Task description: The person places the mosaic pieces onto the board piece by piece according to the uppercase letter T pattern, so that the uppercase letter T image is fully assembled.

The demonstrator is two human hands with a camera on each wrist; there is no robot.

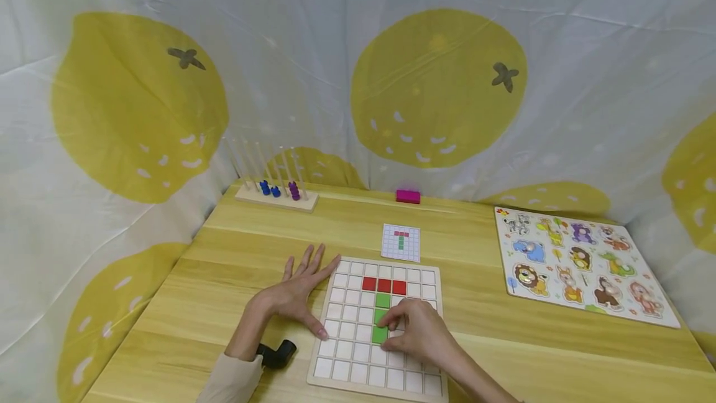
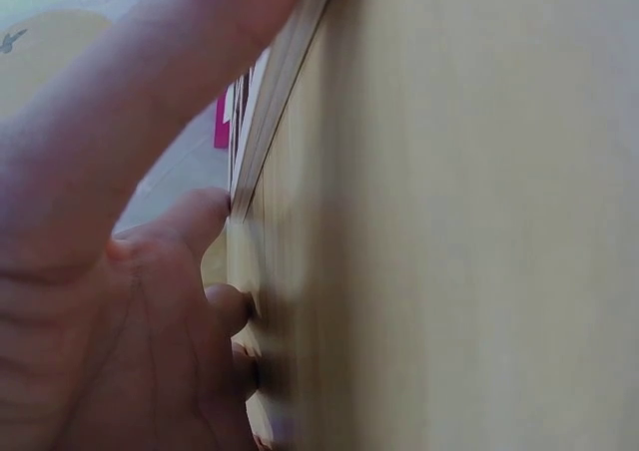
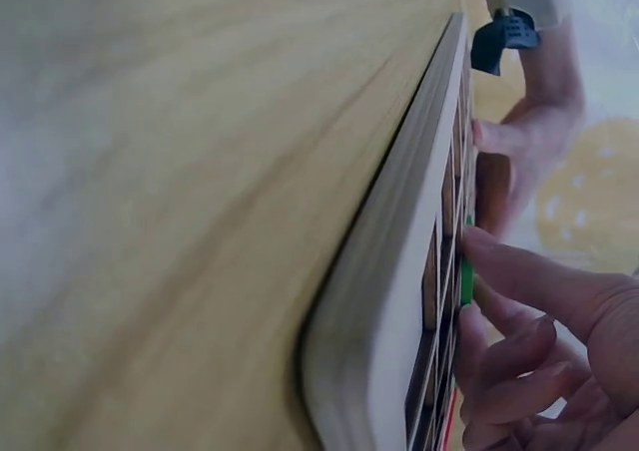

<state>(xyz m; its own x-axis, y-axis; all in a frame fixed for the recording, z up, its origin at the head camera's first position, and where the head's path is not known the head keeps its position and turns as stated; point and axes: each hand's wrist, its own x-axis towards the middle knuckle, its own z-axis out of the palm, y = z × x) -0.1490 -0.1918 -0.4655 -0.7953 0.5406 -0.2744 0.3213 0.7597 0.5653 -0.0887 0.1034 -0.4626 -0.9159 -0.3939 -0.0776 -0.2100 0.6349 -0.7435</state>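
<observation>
A wooden grid board [image 1: 342, 370] with white squares lies flat on the table. Three red tiles [image 1: 384, 286] form a row near its top, and below the middle one runs a column of three green tiles [image 1: 383, 300]. My right hand [image 1: 419, 331] pinches the lowest green tile [image 1: 380, 335] between thumb and index finger, down at the grid. That green tile [image 3: 467, 280] shows edge-on between the fingertips in the right wrist view. With fingers spread, my left hand [image 1: 291, 297] rests along the board's left side, thumb and index fingertip at its edge.
Behind the board lies a pattern card [image 1: 400, 242] showing a red and green T. A peg stand [image 1: 279, 198] with blue and purple beads is at back left, a magenta block [image 1: 408, 196] at back centre. At right lies an animal puzzle board [image 1: 587, 266].
</observation>
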